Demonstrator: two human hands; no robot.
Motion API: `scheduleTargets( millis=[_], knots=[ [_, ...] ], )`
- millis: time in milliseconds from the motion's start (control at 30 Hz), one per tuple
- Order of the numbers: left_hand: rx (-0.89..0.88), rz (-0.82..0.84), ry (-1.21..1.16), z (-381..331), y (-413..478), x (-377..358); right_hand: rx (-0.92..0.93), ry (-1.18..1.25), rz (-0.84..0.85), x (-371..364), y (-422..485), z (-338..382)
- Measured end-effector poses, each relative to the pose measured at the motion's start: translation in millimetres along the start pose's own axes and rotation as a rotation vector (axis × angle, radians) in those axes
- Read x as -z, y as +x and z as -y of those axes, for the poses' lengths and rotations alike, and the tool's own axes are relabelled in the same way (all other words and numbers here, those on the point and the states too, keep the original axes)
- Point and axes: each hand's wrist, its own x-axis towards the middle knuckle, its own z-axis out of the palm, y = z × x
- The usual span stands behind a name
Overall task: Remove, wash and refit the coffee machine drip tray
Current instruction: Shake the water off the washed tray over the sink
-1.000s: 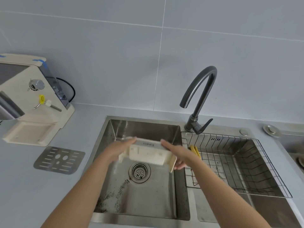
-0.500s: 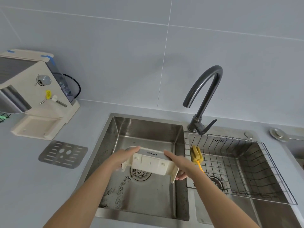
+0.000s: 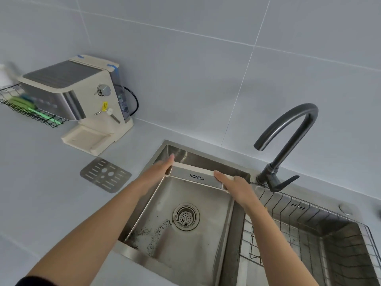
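Both hands are on the drip tray (image 3: 196, 176) right now: left hand (image 3: 159, 169) flat along its left end with fingers straight and together, right hand (image 3: 234, 185) wrapped over the right end. They've got it squeezed between them, held level above the left sink basin (image 3: 231, 230), KONKA logo facing the camera. Looks like the dump-out part of the wash step to me, since there are dark grounds scattered on the basin floor near the drain (image 3: 186, 216). Faucet (image 3: 288, 145) isn't running. So I'd guess next up is freeing one hand for the faucet lever and rinsing. Slotted metal grate (image 3: 105, 174) sits on the tabletop (image 3: 41, 182) by the coffee machine (image 3: 82, 104), whose tray slot is bare.
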Motion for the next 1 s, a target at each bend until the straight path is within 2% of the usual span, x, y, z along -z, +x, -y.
scheduleTargets(
  millis=[133, 233, 333, 533, 767, 1000],
  knots=[
    [-0.051, -0.181, 0.038, 11, -2, 15, 0.138, 0.079, -0.002, -13, -8, 11],
    [-0.080, -0.257, -0.024, 21, -8, 31, 0.157, 0.213, 0.010, -28, -12, 19],
    [-0.115, -0.229, -0.084, 32, -15, 50, 0.163, 0.242, 0.024, -47, -12, 31],
    [-0.180, -0.123, -0.041, 65, -17, 97, 0.127, 0.159, -0.044, -101, -12, 60],
    [-0.202, -0.120, 0.049, 116, -4, 178, 0.029, 0.073, -0.157, -203, -13, 102],
    [-0.183, -0.057, 0.100, 175, -5, 254, -0.033, 0.085, -0.196, -294, -27, 138]
  ],
)
